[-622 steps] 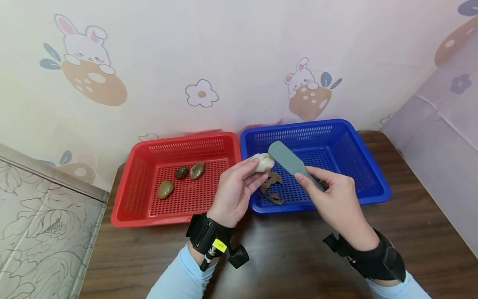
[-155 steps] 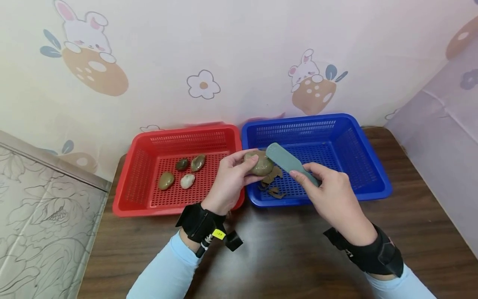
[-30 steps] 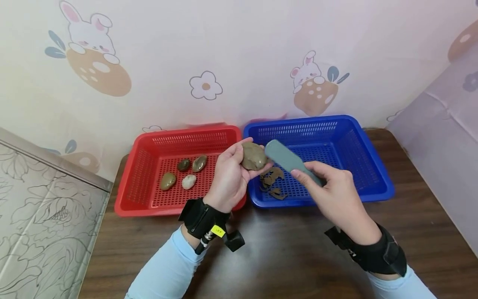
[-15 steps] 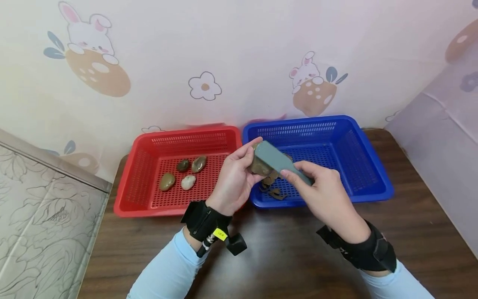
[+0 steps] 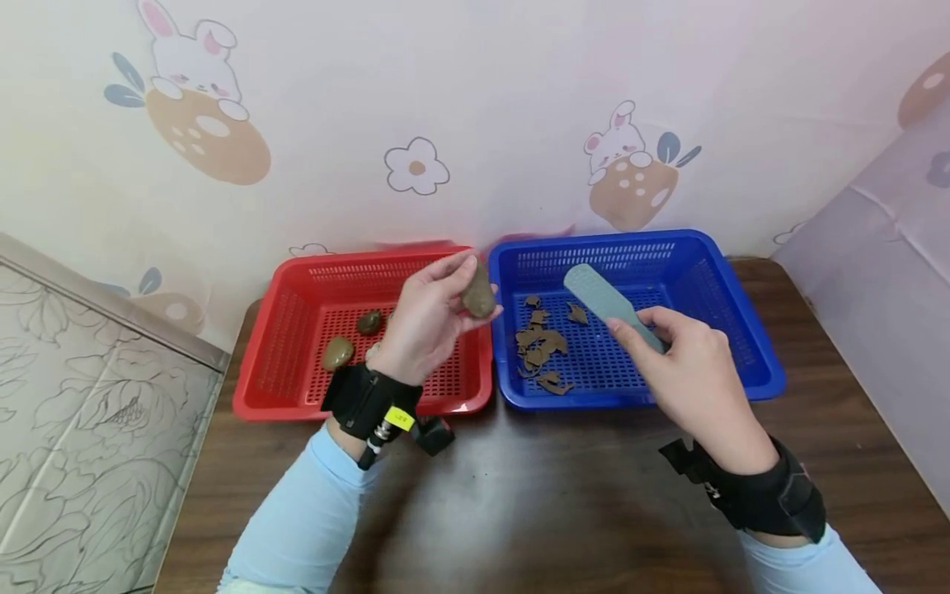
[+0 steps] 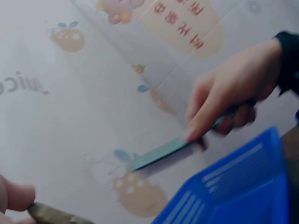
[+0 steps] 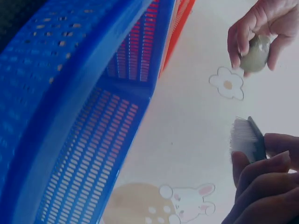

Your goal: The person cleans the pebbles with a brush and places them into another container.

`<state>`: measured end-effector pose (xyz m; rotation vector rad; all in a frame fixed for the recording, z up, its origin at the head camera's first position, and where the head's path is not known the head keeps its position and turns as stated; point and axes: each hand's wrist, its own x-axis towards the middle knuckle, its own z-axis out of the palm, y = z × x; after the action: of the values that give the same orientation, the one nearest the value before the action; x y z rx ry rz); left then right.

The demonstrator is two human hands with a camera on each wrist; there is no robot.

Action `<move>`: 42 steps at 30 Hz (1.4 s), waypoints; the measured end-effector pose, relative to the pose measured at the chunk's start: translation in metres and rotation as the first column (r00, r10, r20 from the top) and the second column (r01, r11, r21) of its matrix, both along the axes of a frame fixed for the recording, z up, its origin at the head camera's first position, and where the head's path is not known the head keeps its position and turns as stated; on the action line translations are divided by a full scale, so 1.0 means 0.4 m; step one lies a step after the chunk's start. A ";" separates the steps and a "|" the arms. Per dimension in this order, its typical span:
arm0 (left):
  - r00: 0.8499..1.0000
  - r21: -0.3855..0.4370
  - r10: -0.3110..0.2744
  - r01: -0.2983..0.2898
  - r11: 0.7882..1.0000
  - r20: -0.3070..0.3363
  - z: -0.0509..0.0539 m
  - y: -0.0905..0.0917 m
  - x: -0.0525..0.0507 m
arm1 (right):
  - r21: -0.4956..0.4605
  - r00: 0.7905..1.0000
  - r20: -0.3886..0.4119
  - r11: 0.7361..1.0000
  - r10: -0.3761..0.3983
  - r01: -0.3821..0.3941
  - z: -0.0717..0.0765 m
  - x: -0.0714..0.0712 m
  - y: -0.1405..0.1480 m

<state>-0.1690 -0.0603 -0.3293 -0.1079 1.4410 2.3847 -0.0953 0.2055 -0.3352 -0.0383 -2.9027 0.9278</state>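
My left hand [image 5: 426, 318] grips a smooth olive-brown stone [image 5: 479, 290] between thumb and fingers, above the right part of the red basket [image 5: 364, 408]. In the right wrist view the stone [image 7: 257, 53] looks glossy. My right hand [image 5: 683, 367] holds a grey-green brush [image 5: 604, 297] over the blue basket [image 5: 764, 363], apart from the stone. Pale bristles [image 7: 244, 137] show in the right wrist view. On the red basket's floor lie an olive stone [image 5: 338, 353] and a dark stone [image 5: 369, 322]; my left hand and wrist mostly cover the others there.
Brown flakes [image 5: 542, 342] are scattered on the left side of the blue basket. Both baskets stand side by side on a dark wooden table [image 5: 557, 487], against a wall covering [image 5: 505, 124] with printed rabbits. A patterned panel [image 5: 89, 429] borders the left side.
The brush was on the stone half a second ago; now they are apart. My left hand moved left with the stone, my right hand right with the brush. Earlier, the white stone went into the red basket.
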 end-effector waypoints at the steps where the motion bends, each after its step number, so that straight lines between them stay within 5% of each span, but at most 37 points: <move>1: 1.000 -0.034 0.000 0.000 0.999 -0.001 0.004 -0.012 -0.011 | 0.009 1.000 0.009 1.000 -0.006 0.006 0.003 -0.002 0.004; 5: 0.997 -0.259 -0.001 -0.020 0.966 -0.080 0.012 -0.061 -0.057 | 0.048 0.999 0.032 0.999 -0.022 0.020 0.009 -0.008 0.019; 9: 0.988 -0.503 -0.022 -0.057 0.862 -0.151 0.003 -0.095 -0.099 | 0.081 0.999 0.035 0.996 -0.032 0.029 0.011 -0.011 0.032; 13: 0.986 -0.643 -0.076 -0.039 0.765 -0.150 -0.031 -0.101 -0.132 | 0.101 0.999 0.039 0.994 -0.038 0.034 0.008 -0.013 0.040; 16: 0.984 -0.751 -0.126 -0.012 0.660 -0.125 -0.071 -0.096 -0.153 | 0.096 0.999 0.044 0.995 -0.026 0.022 0.001 -0.015 0.041; 22: 0.972 -0.918 -0.220 0.008 0.395 -0.086 -0.146 -0.083 -0.193 | 0.091 0.999 0.045 0.996 -0.012 0.007 -0.005 -0.021 0.042; 25: 0.966 -0.950 -0.245 -0.003 0.313 -0.083 -0.172 -0.076 -0.208 | 0.100 0.999 0.054 0.995 -0.011 0.006 -0.006 -0.023 0.043; 34: 0.961 -0.991 -0.276 0.046 0.126 0.009 -0.219 -0.054 -0.222 | 0.122 0.999 0.045 0.992 0.002 -0.008 -0.012 -0.029 0.048; 42: 0.943 -0.989 -0.317 0.128 0.080 0.097 -0.254 -0.061 -0.219 | 0.122 0.999 0.052 0.992 0.010 -0.016 -0.013 -0.040 0.053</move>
<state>-0.2566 -0.0848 -0.4309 -0.0179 2.6541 0.7157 -0.1111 0.2267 -0.3404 -0.0344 -3.0040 0.7604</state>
